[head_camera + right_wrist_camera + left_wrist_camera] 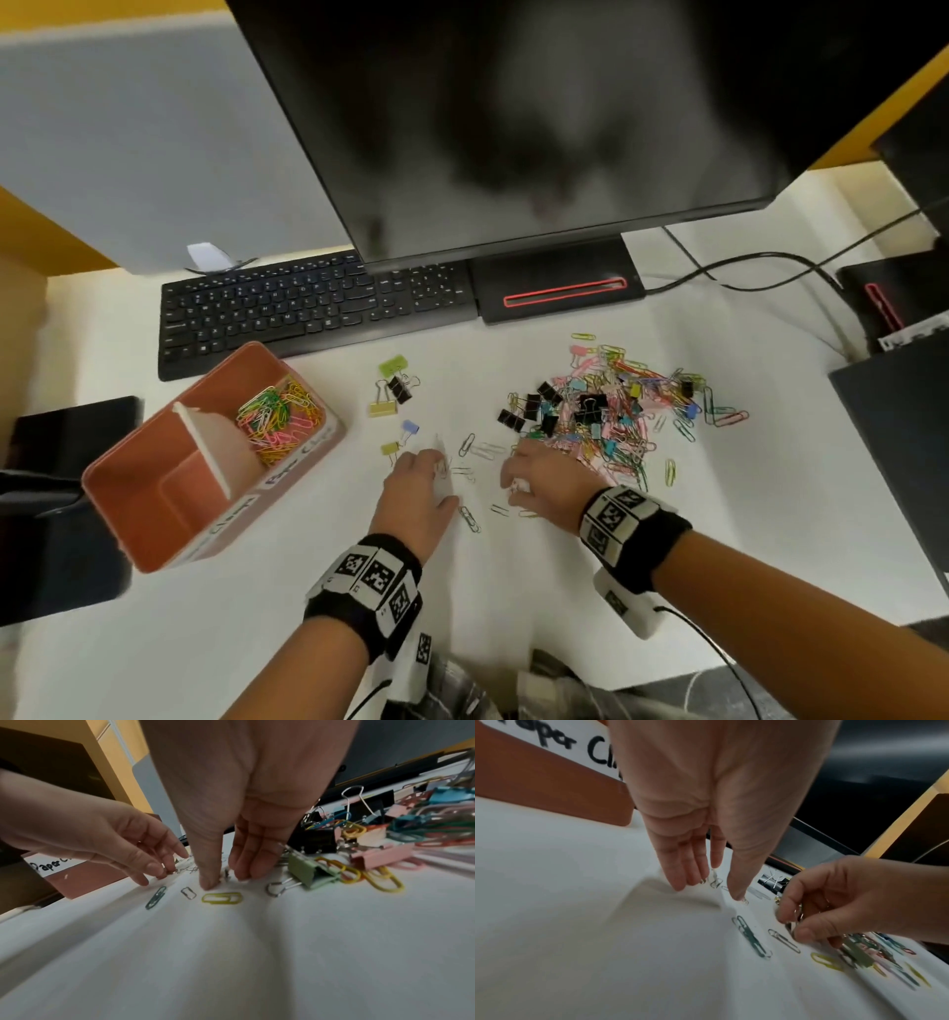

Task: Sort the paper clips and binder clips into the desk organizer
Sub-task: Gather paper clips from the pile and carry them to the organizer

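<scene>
Bare desk toward the organizer; clip heap right, keyboard behind.

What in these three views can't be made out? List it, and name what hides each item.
- Left hand: fingertips blurred in the head view, so its hold on small paper clips is unclear.
- Right hand: what it pinches is hidden by its own fingers.
- Desk organizer: the near label is blurred, and the wrist views crop the other.
</scene>
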